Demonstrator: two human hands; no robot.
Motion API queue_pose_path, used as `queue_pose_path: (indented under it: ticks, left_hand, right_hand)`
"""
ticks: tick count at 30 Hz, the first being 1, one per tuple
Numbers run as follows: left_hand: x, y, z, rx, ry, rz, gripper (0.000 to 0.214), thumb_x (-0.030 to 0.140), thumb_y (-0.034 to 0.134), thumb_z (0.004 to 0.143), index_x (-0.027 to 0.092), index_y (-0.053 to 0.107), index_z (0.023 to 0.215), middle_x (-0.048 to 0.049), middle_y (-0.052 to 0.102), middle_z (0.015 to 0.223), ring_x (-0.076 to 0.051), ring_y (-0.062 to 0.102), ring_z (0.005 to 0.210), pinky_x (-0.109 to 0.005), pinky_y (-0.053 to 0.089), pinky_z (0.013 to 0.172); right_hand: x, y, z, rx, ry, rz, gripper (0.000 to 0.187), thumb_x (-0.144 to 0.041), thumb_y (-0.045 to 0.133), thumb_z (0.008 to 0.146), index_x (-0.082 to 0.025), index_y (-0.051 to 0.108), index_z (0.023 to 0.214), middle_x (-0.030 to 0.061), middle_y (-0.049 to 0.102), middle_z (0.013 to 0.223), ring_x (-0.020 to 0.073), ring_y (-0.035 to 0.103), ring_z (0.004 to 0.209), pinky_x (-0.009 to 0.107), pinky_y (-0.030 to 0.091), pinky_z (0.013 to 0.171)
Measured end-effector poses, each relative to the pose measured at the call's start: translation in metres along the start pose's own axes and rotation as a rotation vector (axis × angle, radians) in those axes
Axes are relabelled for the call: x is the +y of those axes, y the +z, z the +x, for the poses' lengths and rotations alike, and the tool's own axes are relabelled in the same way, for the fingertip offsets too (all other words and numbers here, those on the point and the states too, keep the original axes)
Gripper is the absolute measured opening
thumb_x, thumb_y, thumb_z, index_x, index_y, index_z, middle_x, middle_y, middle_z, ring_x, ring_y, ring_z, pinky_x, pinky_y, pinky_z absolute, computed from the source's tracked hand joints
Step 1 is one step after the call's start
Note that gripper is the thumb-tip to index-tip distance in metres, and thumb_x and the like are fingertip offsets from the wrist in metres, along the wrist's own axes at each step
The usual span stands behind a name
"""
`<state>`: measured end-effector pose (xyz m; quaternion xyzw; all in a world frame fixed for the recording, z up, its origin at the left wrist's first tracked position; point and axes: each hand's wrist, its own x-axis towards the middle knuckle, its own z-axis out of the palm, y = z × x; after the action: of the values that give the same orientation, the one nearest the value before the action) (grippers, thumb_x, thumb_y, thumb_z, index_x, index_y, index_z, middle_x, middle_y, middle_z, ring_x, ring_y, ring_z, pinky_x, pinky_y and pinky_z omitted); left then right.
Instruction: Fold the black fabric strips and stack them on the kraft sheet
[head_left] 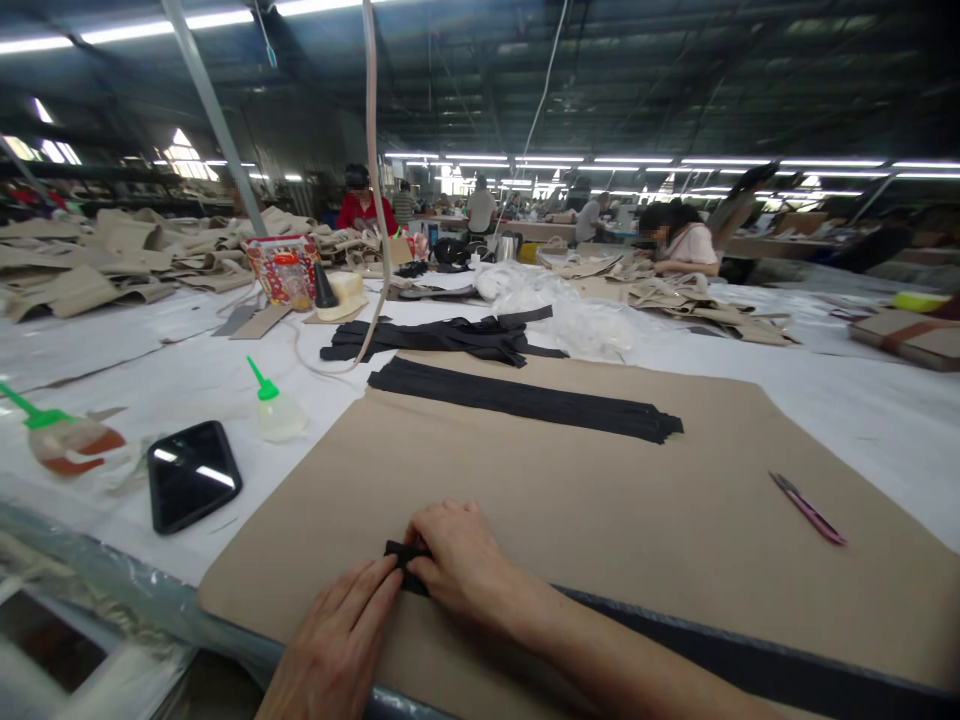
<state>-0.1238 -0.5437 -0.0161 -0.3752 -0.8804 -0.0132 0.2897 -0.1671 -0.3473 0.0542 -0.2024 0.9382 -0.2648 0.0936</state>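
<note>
Far left of the fingers of the left hand [337, 635], on the white worktop [847, 400], lies a squeeze bottle [75, 445] with a green nozzle and reddish contents. Next comes a black smartphone [195, 475] (two bright streaks reflect in its screen), then a small clear squeeze bottle [280, 415], up and left of the fingertips.

The left fingers lie straight and close together, tips pressed on a black strip [400, 550]; I cannot tell whether the thumb grips. The strip's end sits between both hands on a tan sheet [570, 500]. The right hand [463, 562] pinches it narrowly, fingers bent. Farther ahead of the fingers are a loose heap of black strips [442, 340] and, nearer, a flat stack of black strips [517, 397]. Pink-handled thread snips [810, 510] lie well to their right.

The strip's end points left; a dark band [765, 665] shows past the right forearm [615, 660], its long axis slanting toward the lower right. The forearm hides whether they join.
</note>
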Motion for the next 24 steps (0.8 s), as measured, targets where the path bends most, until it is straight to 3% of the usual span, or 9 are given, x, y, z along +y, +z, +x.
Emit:
queue_pose_path:
  ticks: [8, 24]
  left_hand:
    - [-0.010, 0.001, 0.001, -0.004, 0.089, 0.048, 0.034, 0.024, 0.044, 0.089, 0.015, 0.057, 0.119, -0.0061, 0.059, 0.127, -0.019, 0.055, 0.114, -0.028, 0.046, 0.094]
    - [-0.009, -0.003, 0.007, 0.013, 0.103, 0.040, 0.034, 0.027, 0.040, 0.092, 0.013, 0.058, 0.116, -0.0080, 0.061, 0.123, -0.018, 0.055, 0.112, -0.027, 0.043, 0.095]
  right_hand:
    - [0.010, 0.013, -0.002, 0.077, -0.072, 0.035, 0.018, -0.012, 0.052, 0.077, -0.020, 0.062, 0.090, 0.0034, 0.063, 0.093, 0.0181, 0.053, 0.091, 0.032, 0.037, 0.085]
    - [0.013, 0.009, -0.012, 0.095, -0.109, 0.126, 0.025, -0.008, 0.048, 0.079, -0.017, 0.065, 0.095, 0.0052, 0.062, 0.095, 0.0155, 0.056, 0.091, 0.024, 0.042, 0.086]
